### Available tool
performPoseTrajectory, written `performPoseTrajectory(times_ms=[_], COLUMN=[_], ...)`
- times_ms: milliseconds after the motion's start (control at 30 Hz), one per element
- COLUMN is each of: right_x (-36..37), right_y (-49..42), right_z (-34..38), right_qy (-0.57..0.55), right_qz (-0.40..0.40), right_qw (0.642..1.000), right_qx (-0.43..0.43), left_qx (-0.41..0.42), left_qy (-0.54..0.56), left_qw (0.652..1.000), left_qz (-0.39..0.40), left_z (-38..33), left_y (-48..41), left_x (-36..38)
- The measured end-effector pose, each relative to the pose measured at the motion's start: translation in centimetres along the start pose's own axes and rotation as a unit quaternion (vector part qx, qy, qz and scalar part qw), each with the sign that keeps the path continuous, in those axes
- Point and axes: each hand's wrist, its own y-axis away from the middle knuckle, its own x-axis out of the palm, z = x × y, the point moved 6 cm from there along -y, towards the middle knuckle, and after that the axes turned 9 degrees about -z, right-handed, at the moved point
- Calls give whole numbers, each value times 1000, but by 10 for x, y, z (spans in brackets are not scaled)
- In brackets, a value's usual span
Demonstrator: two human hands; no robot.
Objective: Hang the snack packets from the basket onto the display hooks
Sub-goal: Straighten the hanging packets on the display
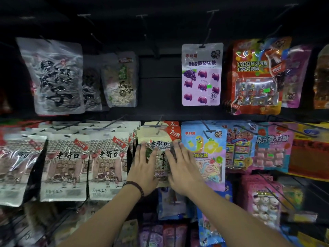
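A cream seed packet hung at the front of its hook in the middle row, the left hand and right hand pressing it with straight fingers, gripping nothing, while hooks higher up stood bare and the basket lay out of view.

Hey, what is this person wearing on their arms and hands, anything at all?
No sleeves or gloves are in view. The left hand has a dark beaded bracelet round its wrist. The right hand shows no watch, ring or band.
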Motion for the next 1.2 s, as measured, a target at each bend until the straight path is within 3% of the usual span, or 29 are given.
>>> performPoseTrajectory(times_ms=[600,900,1000,1033,1133,1200], right_x=[20,11,6,2,-11,-20], right_y=[-64,-53,-43,-40,-33,-33], right_z=[-9,1,16,24,51,71], right_qy=[27,17,-2,-12,-50,-80], right_qz=[60,72,78,75,28,-22], right_qw=[996,996,996,997,998,995], right_qx=[59,58,33,20,-30,-64], left_qx=[-49,-39,-30,-23,49,53], left_qy=[90,56,116,130,52,29], left_qw=[992,997,991,991,988,976], left_qz=[76,37,52,34,-137,-208], left_z=[12,2,-2,-1,9,32], left_y=[-60,-37,-17,-9,18,34], left_x=[46,28,8,-4,-51,-74])
